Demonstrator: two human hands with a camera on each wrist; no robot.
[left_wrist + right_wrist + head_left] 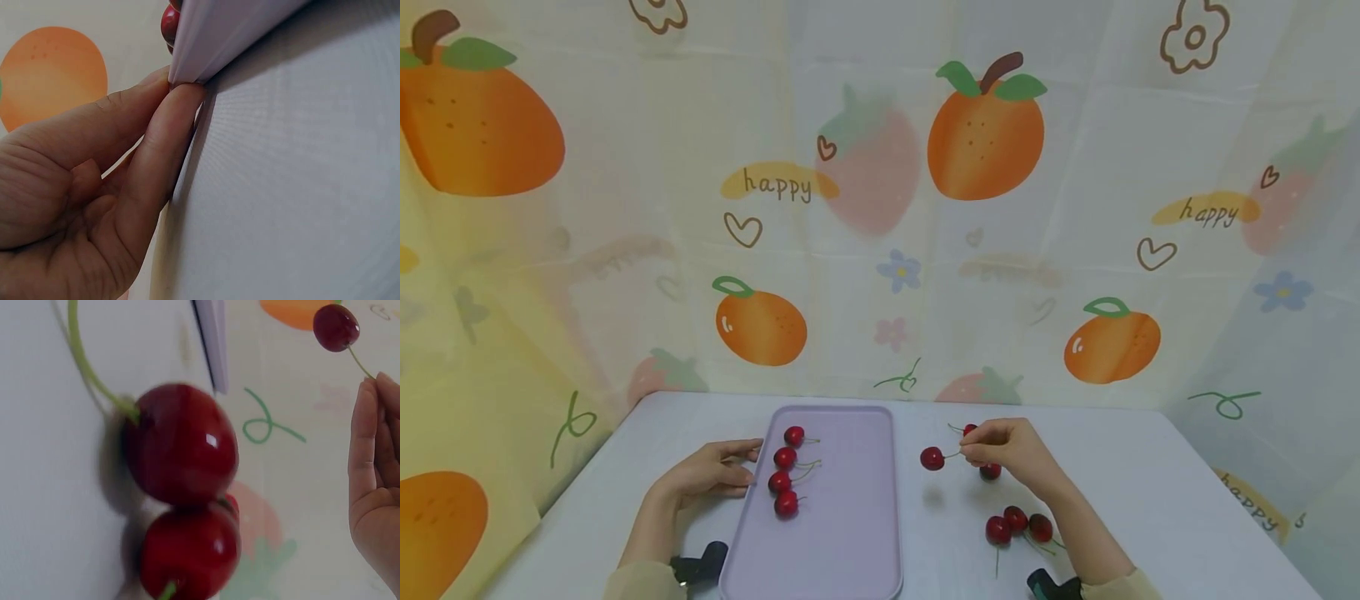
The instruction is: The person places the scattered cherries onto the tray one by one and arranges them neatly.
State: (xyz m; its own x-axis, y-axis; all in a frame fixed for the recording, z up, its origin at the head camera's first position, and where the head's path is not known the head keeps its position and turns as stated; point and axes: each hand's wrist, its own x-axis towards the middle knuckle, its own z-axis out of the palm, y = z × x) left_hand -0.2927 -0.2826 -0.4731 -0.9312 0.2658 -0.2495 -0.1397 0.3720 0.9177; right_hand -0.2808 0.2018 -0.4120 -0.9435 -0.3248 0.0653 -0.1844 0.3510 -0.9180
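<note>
The right hand (1009, 450) pinches the thin green stem of a small glossy dark-red cherry (932, 458), which hangs clear above the white bench (1150, 500), between the pale lilac rectangular plastic tray (850, 533) and the loose cherries (1017, 525) near the right wrist. The fruit looks light, smooth and easily bruised, so the stem seems the safer hold, though it may snap. The left hand (711, 473) pinches the tray's left edge; four cherries (786, 481) lie in a row inside.
</note>
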